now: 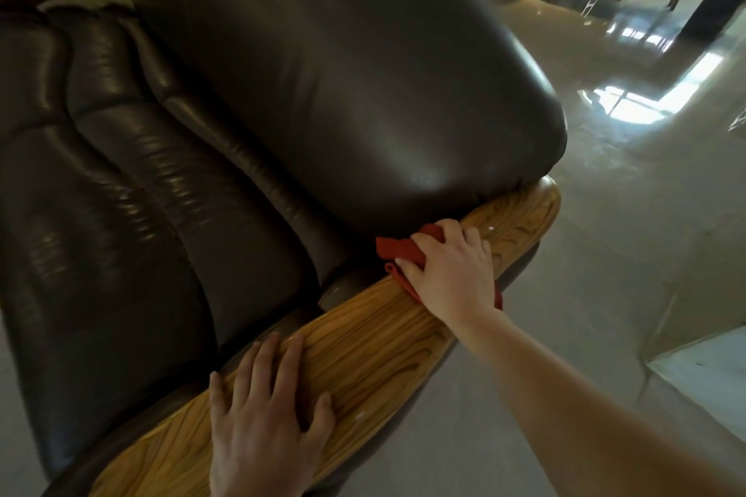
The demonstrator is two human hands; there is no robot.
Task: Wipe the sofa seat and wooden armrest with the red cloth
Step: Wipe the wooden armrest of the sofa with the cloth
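The right hand (452,270) is pressing the bunched red cloth (397,248) onto the wooden armrest (363,343) at about 4 o'clock, its fingers (428,239) curling over the cloth and gripping it. The cloth is lying on the armrest, up against the lower edge of the dark leather back cushion (343,73). At 6 o'clock the left hand (262,416) is resting flat on the nearer stretch of the armrest, fingers spread and straight, holding nothing. The sofa seat (121,214) is stretching from the centre toward 9 o'clock. The glossy floor (625,234) is reflecting window light at 2 o'clock.
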